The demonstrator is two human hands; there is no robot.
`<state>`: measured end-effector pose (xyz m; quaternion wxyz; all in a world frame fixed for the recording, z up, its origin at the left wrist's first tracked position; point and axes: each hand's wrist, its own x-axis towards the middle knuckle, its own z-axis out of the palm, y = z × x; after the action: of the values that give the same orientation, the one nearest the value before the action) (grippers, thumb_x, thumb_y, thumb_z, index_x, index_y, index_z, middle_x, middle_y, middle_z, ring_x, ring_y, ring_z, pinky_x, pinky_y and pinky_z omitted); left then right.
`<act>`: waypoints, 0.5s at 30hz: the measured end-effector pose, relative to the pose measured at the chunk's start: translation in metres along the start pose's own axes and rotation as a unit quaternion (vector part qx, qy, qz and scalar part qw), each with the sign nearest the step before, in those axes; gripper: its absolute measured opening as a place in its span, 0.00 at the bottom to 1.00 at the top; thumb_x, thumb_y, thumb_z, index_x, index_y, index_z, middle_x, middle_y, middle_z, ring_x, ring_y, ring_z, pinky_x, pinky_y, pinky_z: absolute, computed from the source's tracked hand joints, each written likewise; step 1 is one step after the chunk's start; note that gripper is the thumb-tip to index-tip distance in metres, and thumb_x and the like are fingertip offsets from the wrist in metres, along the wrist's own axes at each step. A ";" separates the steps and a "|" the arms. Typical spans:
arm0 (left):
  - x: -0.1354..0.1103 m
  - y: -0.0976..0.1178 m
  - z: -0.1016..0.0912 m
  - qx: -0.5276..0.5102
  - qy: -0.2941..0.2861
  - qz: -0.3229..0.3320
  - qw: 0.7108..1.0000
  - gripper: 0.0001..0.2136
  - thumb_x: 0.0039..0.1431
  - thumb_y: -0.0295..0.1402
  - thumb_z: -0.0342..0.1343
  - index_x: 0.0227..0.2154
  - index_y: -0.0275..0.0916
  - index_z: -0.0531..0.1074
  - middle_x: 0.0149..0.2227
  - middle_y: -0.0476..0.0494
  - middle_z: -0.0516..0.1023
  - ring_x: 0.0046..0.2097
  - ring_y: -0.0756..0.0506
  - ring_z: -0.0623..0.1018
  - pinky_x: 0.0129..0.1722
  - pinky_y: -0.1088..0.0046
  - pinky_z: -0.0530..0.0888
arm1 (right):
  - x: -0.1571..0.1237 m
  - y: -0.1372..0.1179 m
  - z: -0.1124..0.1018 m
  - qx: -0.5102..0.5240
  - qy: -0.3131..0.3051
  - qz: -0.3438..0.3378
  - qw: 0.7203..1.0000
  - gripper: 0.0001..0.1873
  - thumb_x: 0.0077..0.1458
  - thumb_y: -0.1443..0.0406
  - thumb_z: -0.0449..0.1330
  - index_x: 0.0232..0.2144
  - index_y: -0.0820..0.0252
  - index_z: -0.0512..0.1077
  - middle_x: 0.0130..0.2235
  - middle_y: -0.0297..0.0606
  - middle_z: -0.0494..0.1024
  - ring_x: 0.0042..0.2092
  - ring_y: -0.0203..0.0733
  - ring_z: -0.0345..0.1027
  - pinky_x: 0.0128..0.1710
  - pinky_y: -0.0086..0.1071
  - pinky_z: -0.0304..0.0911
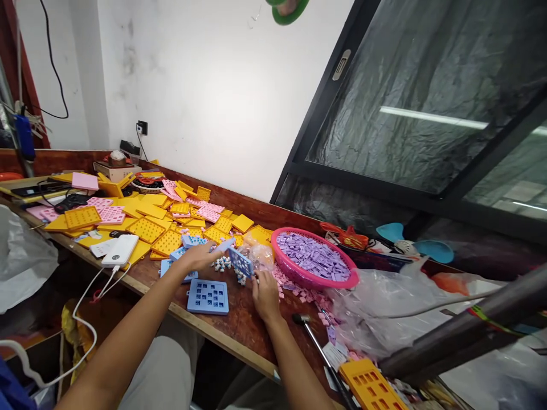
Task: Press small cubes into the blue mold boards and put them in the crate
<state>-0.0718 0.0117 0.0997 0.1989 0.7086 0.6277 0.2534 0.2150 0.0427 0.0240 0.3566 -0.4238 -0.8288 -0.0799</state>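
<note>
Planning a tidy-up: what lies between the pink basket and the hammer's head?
Small pink pieces lie scattered on the wooden tabletop between the pink basket and the hammer's head, as the head view shows.

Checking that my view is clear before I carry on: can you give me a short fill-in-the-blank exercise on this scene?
1. The right hand holds a tray whose colour is ____.
2. The basket heaped with purple pieces is ____.
3. Left or right: the hammer lies to the ____ of the right hand.
4. The power bank has a ____ casing.

Missing words: blue; pink; right; white.
</note>
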 end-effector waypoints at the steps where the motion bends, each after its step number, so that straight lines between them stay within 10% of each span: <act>1: -0.011 -0.002 0.002 -0.082 -0.003 0.008 0.997 0.35 0.62 0.60 0.38 0.56 0.37 0.68 0.54 0.32 0.77 0.53 0.33 0.77 0.51 0.59 0.72 | 0.001 0.000 -0.003 0.023 0.038 0.020 0.999 0.15 0.70 0.64 0.46 0.47 0.60 0.72 0.43 0.46 0.75 0.45 0.50 0.67 0.47 0.42 0.62; 4: -0.049 0.000 0.023 -0.407 -0.086 0.025 0.909 0.41 0.62 0.63 0.29 0.57 0.33 0.68 0.50 0.30 0.79 0.48 0.35 0.80 0.48 0.59 0.73 | 0.001 -0.001 -0.021 0.075 0.128 0.064 0.987 0.19 0.71 0.59 0.44 0.45 0.61 0.72 0.43 0.47 0.74 0.45 0.51 0.68 0.47 0.43 0.63; 8: -0.092 0.020 0.068 -0.732 -0.213 0.033 0.646 0.41 0.60 0.62 0.38 0.61 0.30 0.65 0.51 0.26 0.79 0.48 0.32 0.80 0.48 0.55 0.73 | -0.017 0.004 -0.063 0.120 0.193 0.140 0.964 0.21 0.68 0.51 0.49 0.41 0.61 0.73 0.40 0.45 0.76 0.43 0.49 0.70 0.45 0.41 0.65; 10: -0.104 0.034 0.088 -0.784 -0.242 0.032 0.571 0.37 0.61 0.57 0.42 0.61 0.30 0.66 0.53 0.26 0.77 0.51 0.30 0.79 0.50 0.54 0.72 | -0.035 0.013 -0.088 0.142 0.196 0.197 0.950 0.23 0.65 0.48 0.53 0.41 0.62 0.74 0.39 0.45 0.78 0.41 0.49 0.71 0.42 0.39 0.66; 12: -0.106 0.048 0.106 -0.802 -0.252 0.013 0.542 0.34 0.61 0.53 0.46 0.60 0.30 0.67 0.53 0.27 0.78 0.53 0.30 0.78 0.53 0.52 0.71 | -0.053 0.021 -0.112 0.158 0.190 0.243 0.938 0.25 0.62 0.46 0.57 0.41 0.63 0.76 0.38 0.45 0.80 0.38 0.48 0.73 0.40 0.38 0.67; 15: -0.099 0.065 0.132 -0.792 -0.210 -0.049 0.572 0.29 0.61 0.47 0.52 0.58 0.31 0.67 0.51 0.30 0.79 0.55 0.32 0.77 0.55 0.53 0.71 | -0.074 0.024 -0.139 0.131 0.164 0.243 0.947 0.24 0.58 0.46 0.61 0.40 0.62 0.78 0.37 0.43 0.81 0.36 0.47 0.73 0.37 0.37 0.67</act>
<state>0.0519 -0.0901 0.0231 0.8188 0.2701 0.1511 0.4835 0.3348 -0.0504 0.0734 0.5481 -0.5429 -0.6343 0.0497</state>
